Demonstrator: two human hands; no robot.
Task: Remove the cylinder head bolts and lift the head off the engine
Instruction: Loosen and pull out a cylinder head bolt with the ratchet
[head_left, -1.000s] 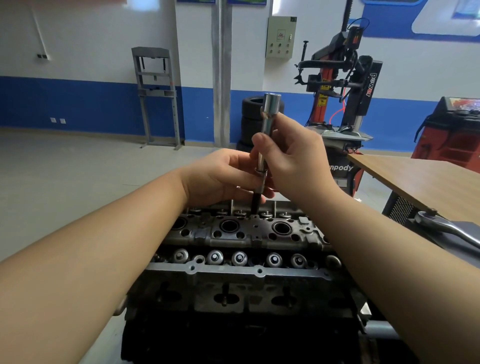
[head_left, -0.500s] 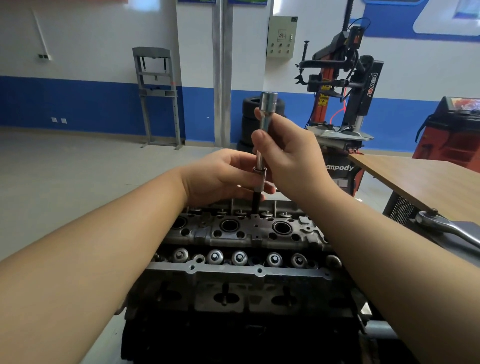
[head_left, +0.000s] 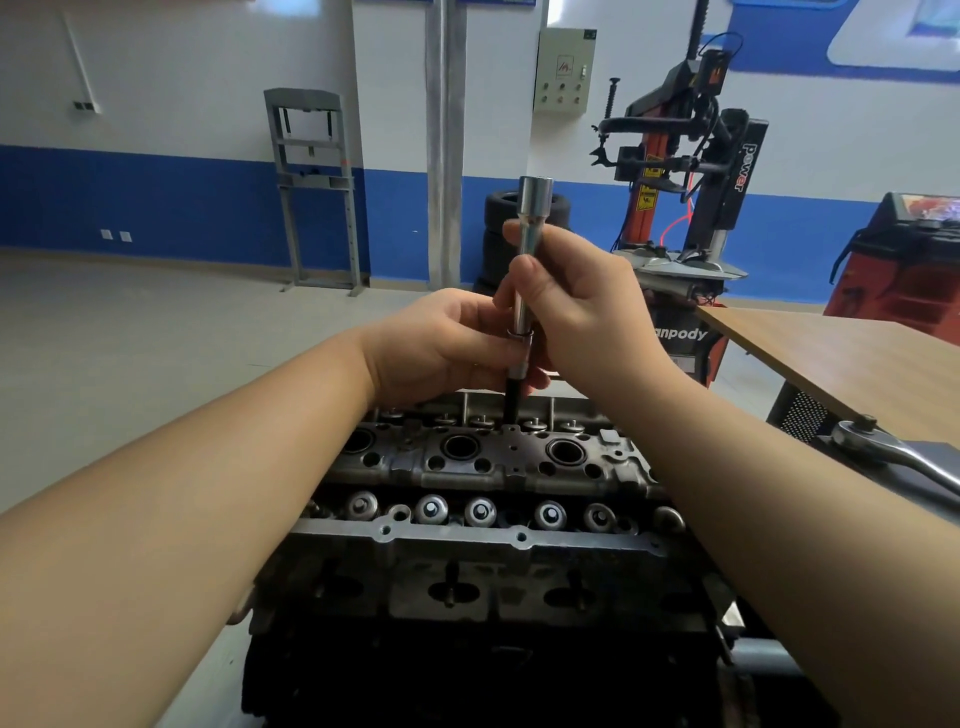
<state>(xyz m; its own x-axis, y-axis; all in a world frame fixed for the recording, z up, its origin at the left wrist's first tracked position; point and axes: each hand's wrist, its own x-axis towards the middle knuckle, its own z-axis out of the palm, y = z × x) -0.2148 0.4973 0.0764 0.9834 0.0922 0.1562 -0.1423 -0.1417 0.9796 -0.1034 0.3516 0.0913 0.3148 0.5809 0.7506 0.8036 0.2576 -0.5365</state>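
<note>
The bolt (head_left: 515, 402) enters the cylinder head (head_left: 498, 457) with its tip hidden. The left hand (head_left: 441, 348) fingers lie behind the socket extension (head_left: 524, 270). The ratchet (head_left: 893, 457) handle runs off the right edge.

Your two hands (head_left: 524, 332) meet on an upright socket extension (head_left: 525, 280) above the cylinder head (head_left: 467, 467), a ratchet (head_left: 893, 457) lying to your right.

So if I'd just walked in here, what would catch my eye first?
Probably the two bare hands in the middle: the right hand and left hand both grip a long shiny socket extension standing upright over the cylinder head. That grey head, full of round holes and valve tops, fills the lower centre. Off to the right, a ratchet lies near the edge of a wooden table.
</note>
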